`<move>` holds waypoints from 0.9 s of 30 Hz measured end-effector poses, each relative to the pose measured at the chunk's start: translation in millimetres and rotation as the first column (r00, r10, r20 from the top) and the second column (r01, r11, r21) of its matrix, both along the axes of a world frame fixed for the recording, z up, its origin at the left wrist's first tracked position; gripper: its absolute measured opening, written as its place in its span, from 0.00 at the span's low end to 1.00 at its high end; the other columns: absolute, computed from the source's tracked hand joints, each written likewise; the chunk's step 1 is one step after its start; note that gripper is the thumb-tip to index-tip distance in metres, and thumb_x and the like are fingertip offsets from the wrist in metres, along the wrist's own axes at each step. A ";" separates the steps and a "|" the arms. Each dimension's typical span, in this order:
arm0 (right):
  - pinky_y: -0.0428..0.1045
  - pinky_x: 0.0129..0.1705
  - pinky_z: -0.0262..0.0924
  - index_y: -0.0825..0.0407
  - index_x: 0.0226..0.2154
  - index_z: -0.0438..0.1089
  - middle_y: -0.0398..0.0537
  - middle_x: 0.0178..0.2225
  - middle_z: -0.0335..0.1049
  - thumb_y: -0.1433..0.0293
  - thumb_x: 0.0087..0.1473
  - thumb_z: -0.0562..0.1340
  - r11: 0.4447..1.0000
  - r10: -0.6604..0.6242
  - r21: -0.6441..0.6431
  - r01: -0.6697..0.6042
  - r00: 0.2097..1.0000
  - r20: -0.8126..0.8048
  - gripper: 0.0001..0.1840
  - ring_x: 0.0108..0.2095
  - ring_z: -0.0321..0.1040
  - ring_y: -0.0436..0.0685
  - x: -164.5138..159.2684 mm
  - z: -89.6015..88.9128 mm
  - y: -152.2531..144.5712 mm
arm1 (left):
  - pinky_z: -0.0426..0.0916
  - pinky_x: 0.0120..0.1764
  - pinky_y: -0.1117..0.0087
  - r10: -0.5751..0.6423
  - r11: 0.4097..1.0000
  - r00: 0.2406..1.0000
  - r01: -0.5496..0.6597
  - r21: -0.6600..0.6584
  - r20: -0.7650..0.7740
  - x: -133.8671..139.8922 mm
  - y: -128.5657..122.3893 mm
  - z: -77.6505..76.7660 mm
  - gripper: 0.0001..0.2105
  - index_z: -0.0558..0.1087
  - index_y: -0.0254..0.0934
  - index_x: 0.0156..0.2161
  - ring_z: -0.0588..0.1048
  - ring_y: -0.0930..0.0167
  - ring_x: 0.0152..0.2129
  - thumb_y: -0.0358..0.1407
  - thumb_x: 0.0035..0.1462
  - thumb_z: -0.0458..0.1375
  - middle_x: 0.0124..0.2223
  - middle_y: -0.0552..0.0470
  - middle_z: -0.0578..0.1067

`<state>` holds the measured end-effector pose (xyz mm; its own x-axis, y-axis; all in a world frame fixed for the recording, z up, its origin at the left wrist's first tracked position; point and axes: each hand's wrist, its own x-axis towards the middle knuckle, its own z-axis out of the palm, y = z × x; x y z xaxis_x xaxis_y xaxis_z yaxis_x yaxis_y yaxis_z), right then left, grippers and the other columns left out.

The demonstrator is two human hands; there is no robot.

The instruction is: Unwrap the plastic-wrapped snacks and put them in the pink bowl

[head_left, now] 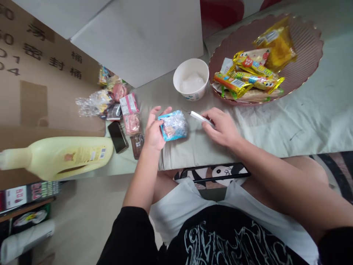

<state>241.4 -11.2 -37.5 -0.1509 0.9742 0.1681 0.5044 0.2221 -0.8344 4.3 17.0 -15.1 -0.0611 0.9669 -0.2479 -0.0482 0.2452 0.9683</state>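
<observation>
My left hand (156,129) is closed on the edge of a small packet (174,126), blue with a shiny clear wrap, just above the cloth. To its right, my right hand (223,127) grips a slim tool with a white handle (199,117). The tool's thin dark tip points left at the packet, a short gap away; its exact kind is too small to tell. Behind both hands stands a white paper bowl (191,79) with something pale at its bottom.
A pink ribbed tray (306,59) at the back right holds several yellow snack packets (250,75). Left are a phone (118,137), small wrapped packs (131,123) and a lying yellow bottle (71,156). A cardboard box (55,92) and a white box (143,36) stand behind.
</observation>
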 end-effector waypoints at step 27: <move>0.54 0.37 0.66 0.47 0.46 0.77 0.50 0.32 0.79 0.62 0.67 0.53 0.999 0.024 -0.035 -0.014 0.958 0.285 0.18 0.33 0.75 0.60 -12.4 -5.9 -9.7 | 0.77 0.49 0.58 0.071 0.989 0.976 -0.095 0.112 0.204 10.2 -4.4 -53.8 0.20 0.68 0.46 0.50 0.79 0.60 0.49 0.49 0.56 0.67 0.42 0.52 0.72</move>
